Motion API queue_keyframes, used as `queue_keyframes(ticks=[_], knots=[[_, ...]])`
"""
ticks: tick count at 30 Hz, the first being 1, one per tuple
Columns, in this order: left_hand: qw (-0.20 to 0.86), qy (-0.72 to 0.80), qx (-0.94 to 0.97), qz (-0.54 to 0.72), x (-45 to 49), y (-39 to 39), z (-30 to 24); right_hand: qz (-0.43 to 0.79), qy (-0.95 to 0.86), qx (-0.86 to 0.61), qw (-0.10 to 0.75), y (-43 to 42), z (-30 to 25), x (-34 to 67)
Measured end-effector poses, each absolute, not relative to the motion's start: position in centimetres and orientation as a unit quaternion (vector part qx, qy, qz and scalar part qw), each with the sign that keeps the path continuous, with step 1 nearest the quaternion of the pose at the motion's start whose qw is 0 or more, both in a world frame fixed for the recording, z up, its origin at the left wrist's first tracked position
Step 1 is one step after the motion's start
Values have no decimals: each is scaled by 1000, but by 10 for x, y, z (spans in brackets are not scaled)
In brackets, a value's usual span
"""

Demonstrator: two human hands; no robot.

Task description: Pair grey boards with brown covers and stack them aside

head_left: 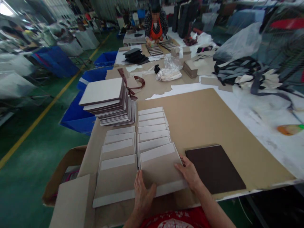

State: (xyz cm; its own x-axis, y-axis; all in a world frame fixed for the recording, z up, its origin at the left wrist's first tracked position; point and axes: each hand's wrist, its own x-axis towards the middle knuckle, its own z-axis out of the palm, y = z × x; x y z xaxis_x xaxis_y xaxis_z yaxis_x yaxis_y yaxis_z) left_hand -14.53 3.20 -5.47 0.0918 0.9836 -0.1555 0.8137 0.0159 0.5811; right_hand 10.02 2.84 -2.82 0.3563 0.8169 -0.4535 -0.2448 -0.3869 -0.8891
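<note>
A grey-beige cardboard panel (161,166) with pale strips along its far and near edges lies at the front of an overlapping row of similar panels (152,122). My right hand (190,172) grips its right edge, thumb on top and fingers partly hidden at the side. At the near left corner, my left hand (143,191) holds the same panel, its thumb on the top face and its fingers along the left edge. Just left of it lies a second overlapping row of panels (117,174). A dark brown panel (215,169) lies flat to the right of my right hand.
A tall stack of panels (104,90) stands at the back left, near blue bins (77,114). At the near left are a cardboard box (64,164) and a beige board (71,202). A co-worker (155,25) stands at the far end. Fabric scraps (237,72) lie right.
</note>
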Motion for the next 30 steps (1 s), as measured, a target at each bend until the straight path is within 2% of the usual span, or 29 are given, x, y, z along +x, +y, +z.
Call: queue_keyframes(ticks=[6,12,18,25,28,30], knots=[[308,661,671,134,-154,40,-51,510,-138,-652,544,-37,-8,224],[270,686,669,94,-148,56,-46,525,-104,-669,515,-78,-17,289],[254,679,685,77,-153,61,-53,481,-138,-731,464,-82,-42,300],[242,671,695,93,-153,56,-52,266,-221,-859,377,-62,-36,289],[231,665,704,96,-153,54,-52,264,-297,-832,387,-27,-35,238],[222,662,709,99,-153,53,-53,309,-357,-787,396,1,-39,190]])
